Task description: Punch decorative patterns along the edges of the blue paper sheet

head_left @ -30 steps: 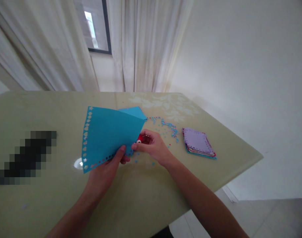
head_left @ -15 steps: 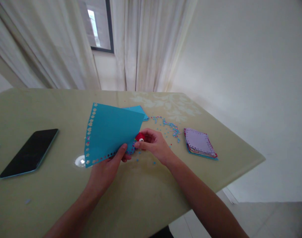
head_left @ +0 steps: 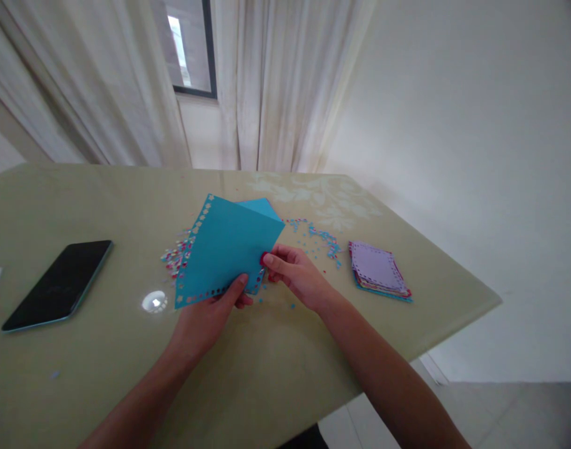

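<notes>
My left hand (head_left: 222, 305) is closed on the lower edge of a blue sheet of paper (head_left: 229, 249), thumb on top. Small flower-shaped holes run along the sheet's left and bottom edges, and a few show at the lower right corner. In my right hand (head_left: 297, 271) is a small red craft punch (head_left: 263, 258), pinched at the sheet's right edge. The sheet and my fingers cover most of the punch. Behind the raised sheet lies more blue paper (head_left: 261, 206) on the table.
Punched-out bits of paper (head_left: 175, 255) lie in a pile left of the sheet, and blue bits (head_left: 329, 240) are scattered to the right. A stack of hole-edged paper squares (head_left: 379, 265) sits at the right. A black tablet (head_left: 60, 284) rests on the table (head_left: 102, 386) at the left.
The blue sheet has shifted right and turned slightly, uncovering the pile of paper bits on the left. The punch now sits at the sheet's right edge and shows less.
</notes>
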